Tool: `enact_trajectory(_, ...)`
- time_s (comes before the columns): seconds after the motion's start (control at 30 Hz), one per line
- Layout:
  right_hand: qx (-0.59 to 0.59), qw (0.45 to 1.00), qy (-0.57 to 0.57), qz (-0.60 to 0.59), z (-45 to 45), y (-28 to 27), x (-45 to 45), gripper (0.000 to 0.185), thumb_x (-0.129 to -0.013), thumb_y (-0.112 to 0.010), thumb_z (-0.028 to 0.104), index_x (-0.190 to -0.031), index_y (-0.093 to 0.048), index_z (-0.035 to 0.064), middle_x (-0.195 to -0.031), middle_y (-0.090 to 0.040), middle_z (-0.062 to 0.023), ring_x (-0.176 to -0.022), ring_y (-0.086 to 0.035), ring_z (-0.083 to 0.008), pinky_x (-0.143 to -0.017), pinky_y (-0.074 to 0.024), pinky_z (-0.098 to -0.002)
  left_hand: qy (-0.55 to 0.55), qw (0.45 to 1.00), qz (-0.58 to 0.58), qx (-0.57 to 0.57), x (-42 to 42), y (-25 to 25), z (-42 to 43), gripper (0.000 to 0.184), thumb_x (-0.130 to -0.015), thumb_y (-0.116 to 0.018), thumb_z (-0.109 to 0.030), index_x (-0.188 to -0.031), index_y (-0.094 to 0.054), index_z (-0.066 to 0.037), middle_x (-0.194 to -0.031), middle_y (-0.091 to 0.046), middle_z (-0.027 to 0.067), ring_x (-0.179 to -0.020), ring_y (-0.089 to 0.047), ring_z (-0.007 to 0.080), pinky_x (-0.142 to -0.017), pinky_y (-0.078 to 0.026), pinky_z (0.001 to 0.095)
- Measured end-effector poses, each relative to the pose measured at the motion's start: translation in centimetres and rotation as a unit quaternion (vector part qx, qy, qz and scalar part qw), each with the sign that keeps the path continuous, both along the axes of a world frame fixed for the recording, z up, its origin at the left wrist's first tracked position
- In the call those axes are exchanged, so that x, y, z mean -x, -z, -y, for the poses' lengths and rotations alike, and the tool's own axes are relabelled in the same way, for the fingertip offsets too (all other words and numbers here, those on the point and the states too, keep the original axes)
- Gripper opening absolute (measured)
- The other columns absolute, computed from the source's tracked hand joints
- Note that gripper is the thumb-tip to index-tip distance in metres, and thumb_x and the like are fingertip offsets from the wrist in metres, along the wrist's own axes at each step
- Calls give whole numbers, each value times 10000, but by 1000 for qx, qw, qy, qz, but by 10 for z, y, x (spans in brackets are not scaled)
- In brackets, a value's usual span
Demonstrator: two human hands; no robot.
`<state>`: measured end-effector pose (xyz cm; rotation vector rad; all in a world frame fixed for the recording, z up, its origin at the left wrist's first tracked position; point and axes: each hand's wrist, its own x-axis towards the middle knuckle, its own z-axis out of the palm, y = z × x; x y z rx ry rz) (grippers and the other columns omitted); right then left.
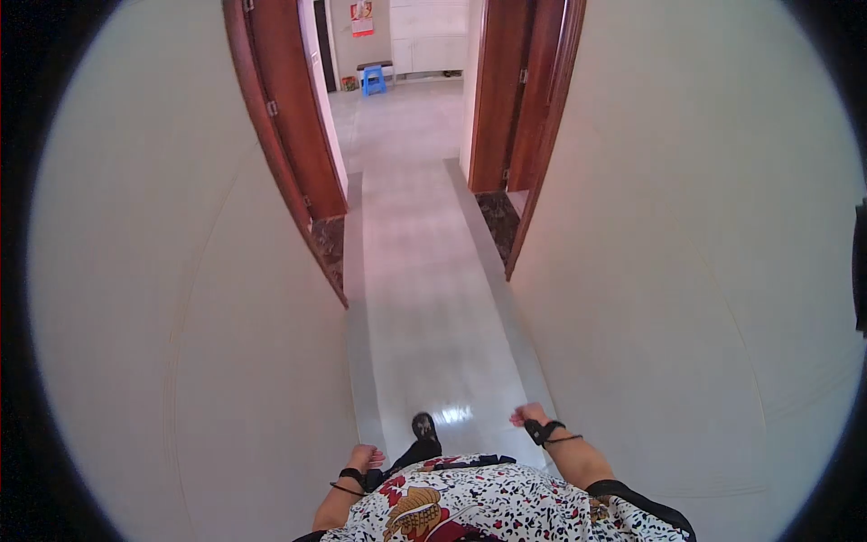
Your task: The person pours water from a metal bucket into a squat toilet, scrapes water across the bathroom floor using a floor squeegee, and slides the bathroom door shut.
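Observation:
At the bottom of the head view, my left hand (367,456) hangs low beside my patterned shirt (488,497), its fingers curled in. On the right, my right hand (528,415) is held a little forward over the pale floor, fingers also curled. Nothing shows in either hand, though the insides of the fingers are hidden. A dark strap (350,474) is round the left wrist and another dark strap (544,431) round the right one. One dark shoe (424,426) is in front of my body.
A tiled corridor floor (415,235) with grey borders runs ahead between pale walls. Brown doors stand at the left (302,117) and right (499,99). Farther off are a blue stool (373,81), a bench (374,65) and white cabinets (429,36).

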<state>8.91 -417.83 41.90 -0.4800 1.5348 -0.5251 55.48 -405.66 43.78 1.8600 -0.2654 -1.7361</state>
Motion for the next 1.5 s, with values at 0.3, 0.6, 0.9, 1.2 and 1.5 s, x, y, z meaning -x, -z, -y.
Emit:
enact_trajectory(0.3, 246, 771, -490, -325, 14, 51, 41, 387, -651, -600, 458, -637, -613, 71, -727, -611, -138, -600, -590, -271, -591, -468, -376, 98, 992, 1, 82, -33, -15, 322, 181, -804, -477, -160, -920, -474, -21, -775, -583, 112, -652, -594, 209, -554, -490, 325)
enact_trajectory(0.6, 191, 785, -474, -350, 248, 44, 23, 341, -658, -547, 441, -647, -637, 113, -655, -594, -131, -674, -589, -307, -601, -462, -402, 127, 991, 17, 49, -37, 8, 549, 191, -802, -478, -168, -900, -486, -4, -789, -576, 123, -640, -596, 245, -544, -504, 358)
enact_trajectory(0.9, 331, 857, -316, -236, 614, 125, -5, 185, -735, -518, 185, -663, -542, 16, -641, -561, -154, -582, -583, -295, -504, -476, -374, 99, 994, -47, 13, -73, 13, 756, 230, -785, -473, -163, -935, -461, 10, -862, -559, 156, -753, -595, 293, -625, -510, 409)
enact_trajectory(1.2, 118, 991, 64, -18, 828, 103, -18, 166, -785, -526, 127, -733, -536, -30, -721, -590, -148, -611, -603, -253, -523, -502, -378, 162, 985, -48, -20, -61, 47, 1074, 191, -775, -479, -134, -902, -451, 7, -803, -532, 146, -704, -575, 275, -564, -495, 365)
enact_trajectory(1.5, 188, 956, -24, -224, 858, 146, -7, 233, -652, -615, 293, -578, -562, 78, -585, -571, -130, -552, -581, -272, -505, -453, -385, 422, 906, 15, 44, 98, 9, 1352, 190, -787, -470, -142, -902, -475, 9, -806, -552, 130, -692, -590, 213, -548, -493, 297)
